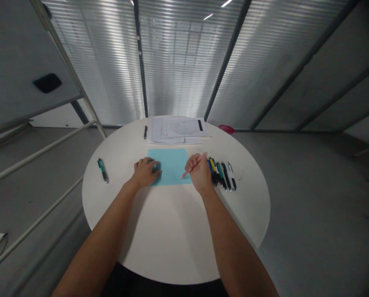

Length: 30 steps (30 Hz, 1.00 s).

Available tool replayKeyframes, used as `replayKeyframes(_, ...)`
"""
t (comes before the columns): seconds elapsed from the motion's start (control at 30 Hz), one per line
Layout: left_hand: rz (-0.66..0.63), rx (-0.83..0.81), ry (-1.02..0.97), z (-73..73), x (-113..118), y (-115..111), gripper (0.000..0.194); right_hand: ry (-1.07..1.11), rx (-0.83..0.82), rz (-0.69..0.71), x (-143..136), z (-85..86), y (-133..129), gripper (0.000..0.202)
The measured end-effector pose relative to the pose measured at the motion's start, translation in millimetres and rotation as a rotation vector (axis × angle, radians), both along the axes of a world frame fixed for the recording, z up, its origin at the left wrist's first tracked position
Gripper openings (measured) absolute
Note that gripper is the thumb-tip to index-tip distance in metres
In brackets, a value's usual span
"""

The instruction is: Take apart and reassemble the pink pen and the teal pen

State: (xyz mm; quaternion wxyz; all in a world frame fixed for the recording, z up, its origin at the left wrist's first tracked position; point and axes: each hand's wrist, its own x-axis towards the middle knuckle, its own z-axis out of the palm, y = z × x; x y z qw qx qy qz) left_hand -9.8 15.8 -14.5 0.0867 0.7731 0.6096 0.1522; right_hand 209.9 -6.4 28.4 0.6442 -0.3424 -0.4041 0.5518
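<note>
Pink pen [184, 175]: gripped in the clenched right hand [198, 171], long axis slanting down-left, tip on the light-blue sheet [172, 163] at its near right edge. Left hand [145, 172]: fingers curled, pressing the sheet's left edge. Row of pens [223, 175] just right of the right hand, round white table [172, 231].

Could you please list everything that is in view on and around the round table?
Table: one, white, round, centre.
Blue sheet: one, light blue, under both hands.
Printed papers: small stack, white, far edge.
Dark pen: one, left of the papers.
Green pen: one, table's left side.
Row of pens: about five, mixed colours, beside the right hand.
Pink object: one, behind the table, unclear.
Pink pen: one, held on the sheet.
Left hand: pressing the sheet.
Right hand: gripping the pink pen.
</note>
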Motion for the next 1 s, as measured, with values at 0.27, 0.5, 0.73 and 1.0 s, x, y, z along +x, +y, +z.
replayKeyframes(0.27, 0.008, -0.019, 0.006, 0.5, -1, 0, 0.045, 0.322, 0.027, 0.005, 31, 19.2, -7, 0.036)
replayKeyframes(0.5, 0.018, -0.038, 0.024, 2.4, 1, -2, 0.045, -0.214, -0.133, -0.273, 62, 4.8, 2, 0.035)
replayKeyframes(0.73, 0.015, -0.026, 0.027, -0.3, 0, -1, 0.045, -1.255, 0.024, -0.558, 69, -27.8, 16, 0.066)
replayKeyframes(1.0, 0.003, -0.008, 0.012, 1.4, 1, -2, 0.045, -1.613, 0.128, -0.417, 61, -39.7, 12, 0.046)
